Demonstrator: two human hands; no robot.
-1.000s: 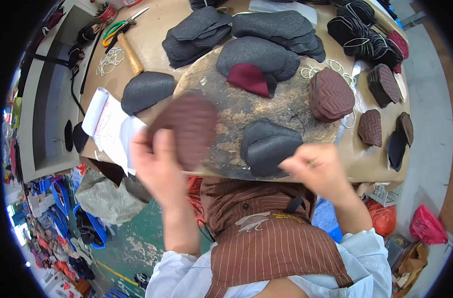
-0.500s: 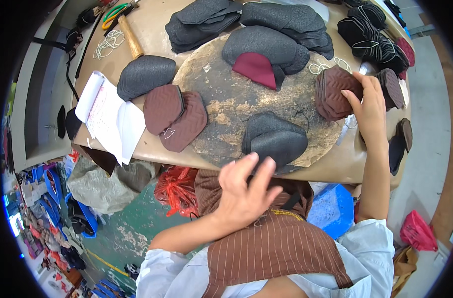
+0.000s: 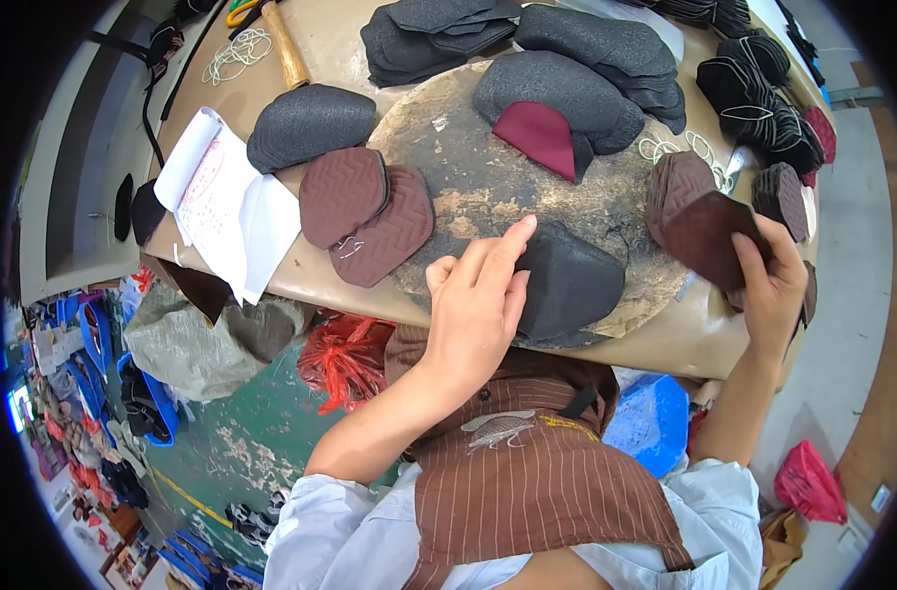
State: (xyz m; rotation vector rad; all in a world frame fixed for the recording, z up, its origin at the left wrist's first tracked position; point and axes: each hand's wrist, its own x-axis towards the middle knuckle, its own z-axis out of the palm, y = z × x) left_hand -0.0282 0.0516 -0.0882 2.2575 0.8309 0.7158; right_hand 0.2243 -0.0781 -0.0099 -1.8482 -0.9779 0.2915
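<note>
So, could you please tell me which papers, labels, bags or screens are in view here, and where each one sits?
White paper sheets: table's left edge, overlapping, faint handwriting on them.
Red plastic bag: on the floor under the table, crumpled.
Grey sack: left of the red bag, slumped.
Pink bag: floor, lower right.
No screens visible.

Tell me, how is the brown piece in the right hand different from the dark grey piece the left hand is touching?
The brown piece is lifted off the table, gripped in the right hand; the dark grey piece lies flat on the round work pad under the left hand fingertips. The brown piece is reddish-brown, the dark grey piece charcoal. The dark grey piece looks larger. Both are flat cut pieces with rounded corners.
</note>
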